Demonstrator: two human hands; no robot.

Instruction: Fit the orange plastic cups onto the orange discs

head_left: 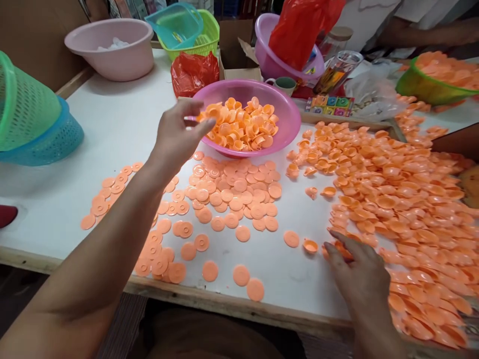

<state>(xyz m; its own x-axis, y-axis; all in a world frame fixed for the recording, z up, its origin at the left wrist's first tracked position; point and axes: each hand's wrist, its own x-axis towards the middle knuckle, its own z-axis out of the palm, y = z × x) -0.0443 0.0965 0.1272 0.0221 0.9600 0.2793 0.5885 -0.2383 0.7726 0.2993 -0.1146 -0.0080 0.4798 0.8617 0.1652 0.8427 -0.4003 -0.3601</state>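
Right hand (359, 271) low at table (123, 124) front edge, fingers spread flat on the near end of the cap pile (396, 199), pinching nothing. Left hand (179, 134) reaches over the pink bowl (290, 114) rim, fingertips closed on an orange piece (207, 113), probably one cap; orientation blurred. Bowl half full of caps. Flat discs (224, 199) lie between bowl and edge. Baskets (33, 114) far left, well clear.

left hand (178, 133) over pink bowl (289, 113) — orange caps (392, 194)
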